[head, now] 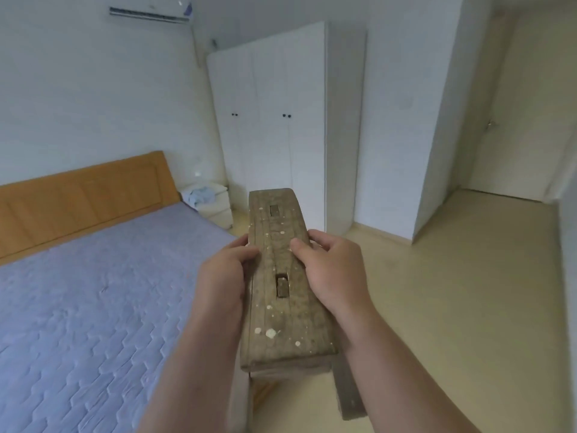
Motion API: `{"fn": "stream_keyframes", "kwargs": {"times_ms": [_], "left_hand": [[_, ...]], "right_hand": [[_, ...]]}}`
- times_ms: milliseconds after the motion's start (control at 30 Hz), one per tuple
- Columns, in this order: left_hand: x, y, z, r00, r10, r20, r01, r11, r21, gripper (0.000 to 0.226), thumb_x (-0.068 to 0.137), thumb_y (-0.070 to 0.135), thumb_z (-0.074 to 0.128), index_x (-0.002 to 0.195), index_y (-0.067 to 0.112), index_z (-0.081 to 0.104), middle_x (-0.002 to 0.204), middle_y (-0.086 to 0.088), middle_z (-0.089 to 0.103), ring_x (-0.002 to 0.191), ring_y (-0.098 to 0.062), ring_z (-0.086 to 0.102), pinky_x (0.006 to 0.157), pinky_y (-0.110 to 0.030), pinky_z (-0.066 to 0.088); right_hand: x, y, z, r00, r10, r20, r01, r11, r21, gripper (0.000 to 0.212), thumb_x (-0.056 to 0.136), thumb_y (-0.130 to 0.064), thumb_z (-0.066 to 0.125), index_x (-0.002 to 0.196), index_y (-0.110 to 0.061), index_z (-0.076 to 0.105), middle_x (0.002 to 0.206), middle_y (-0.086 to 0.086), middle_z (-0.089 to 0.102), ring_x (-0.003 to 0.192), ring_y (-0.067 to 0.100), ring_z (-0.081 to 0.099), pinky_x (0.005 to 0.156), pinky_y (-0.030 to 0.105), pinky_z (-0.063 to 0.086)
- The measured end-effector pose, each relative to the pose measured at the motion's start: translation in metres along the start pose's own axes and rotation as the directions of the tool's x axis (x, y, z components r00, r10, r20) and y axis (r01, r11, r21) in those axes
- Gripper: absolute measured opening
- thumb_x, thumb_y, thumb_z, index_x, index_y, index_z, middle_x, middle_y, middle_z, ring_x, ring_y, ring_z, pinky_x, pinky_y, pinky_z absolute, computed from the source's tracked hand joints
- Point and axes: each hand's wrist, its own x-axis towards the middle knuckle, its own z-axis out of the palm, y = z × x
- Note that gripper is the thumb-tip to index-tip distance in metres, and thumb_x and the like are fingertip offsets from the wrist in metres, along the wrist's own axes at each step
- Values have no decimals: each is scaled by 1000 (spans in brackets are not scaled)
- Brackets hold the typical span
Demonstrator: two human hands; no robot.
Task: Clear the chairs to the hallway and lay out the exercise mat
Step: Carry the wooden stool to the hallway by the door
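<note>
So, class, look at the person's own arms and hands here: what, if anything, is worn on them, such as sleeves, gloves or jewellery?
The left hand and right hand are bare: no gloves, and no rings showing. The left forearm and right forearm are bare too, with no sleeve, watch or wristband in view down to the picture's bottom edge.

One stool (281, 317); two hands (left hand (223, 273), right hand (337, 273)); one bed (93, 307); one wardrobe (268, 104); one nightstand (218, 210); one door (524, 120).
</note>
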Motion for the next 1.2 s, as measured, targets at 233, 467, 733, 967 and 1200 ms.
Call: {"fn": "stream_keyframes", "kwargs": {"times_ms": [233, 467, 733, 967, 1200], "left_hand": [[31, -16, 101, 982, -77, 175, 74, 997, 22, 34, 92, 0, 49, 107, 16, 75, 83, -9, 79, 63, -19, 76, 46, -25, 55], [61, -42, 217, 955, -103, 277, 93, 994, 49, 37, 90, 2, 48, 113, 13, 75, 97, -14, 79, 81, -29, 77, 60, -35, 60], [97, -76, 337, 923, -150, 356, 147, 989, 36, 37, 89, 1, 50, 111, 15, 76, 94, -14, 79, 78, -29, 78, 56, -36, 60], [149, -107, 430, 860, -224, 459, 213, 974, 77, 39, 90, 0, 49, 87, 18, 83, 90, -14, 79, 75, -29, 78, 55, -37, 60], [228, -137, 518, 775, -250, 581, 242, 966, 93, 37, 85, 0, 50, 86, 17, 83, 92, -15, 79, 75, -30, 78, 57, -38, 61]], "right_hand": [[33, 11, -88, 973, 37, -226, -58, 994, -88, 11, 89, -29, 70, 85, -25, 79, 77, -6, 76, 80, 18, 72, 78, 36, 58], [72, 32, -187, 938, 34, -346, -67, 994, -85, 40, 89, -30, 71, 57, -55, 67, 56, -30, 63, 81, 4, 68, 67, 24, 52], [126, 62, -291, 872, 95, -480, -162, 982, -101, 26, 92, -32, 67, 67, -30, 74, 69, -21, 73, 80, 11, 71, 79, 32, 57], [183, 102, -360, 821, 133, -556, -227, 968, -104, 17, 92, -29, 67, 80, -26, 78, 76, -9, 76, 79, 18, 73, 76, 37, 60], [263, 149, -420, 782, 122, -611, -236, 966, -109, 30, 94, -25, 67, 69, -41, 64, 60, -37, 64, 61, -14, 64, 47, 3, 42]]}}
